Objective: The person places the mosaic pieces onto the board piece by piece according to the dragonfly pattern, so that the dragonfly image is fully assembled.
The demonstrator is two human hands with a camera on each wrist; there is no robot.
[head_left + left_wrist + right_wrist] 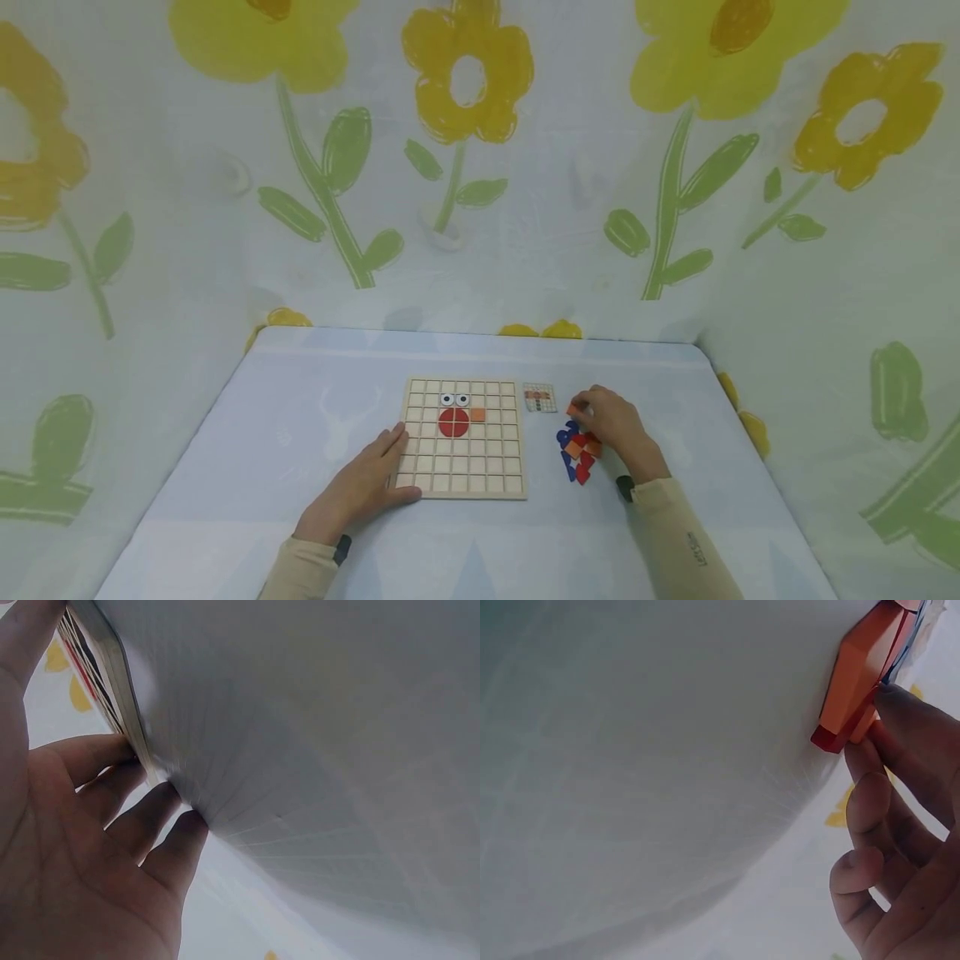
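Note:
A wooden grid board (461, 467) lies on the table. It bears two white eye tiles (447, 400), a red circle (453, 422) of several pieces and an orange square tile (477, 415). My left hand (363, 479) rests against the board's left edge, thumb near its lower left corner; in the left wrist view its fingertips touch the board's side. At the upper end of a pile of red, blue and orange pieces (574, 450), my right hand (611, 421) pinches an orange tile (573, 410). Fingers partly hide that tile in the right wrist view.
A small pattern card (540, 397) lies between the board and my right hand. The white table (262, 467) meets flower-printed cloth walls (540, 250) at its back and sides.

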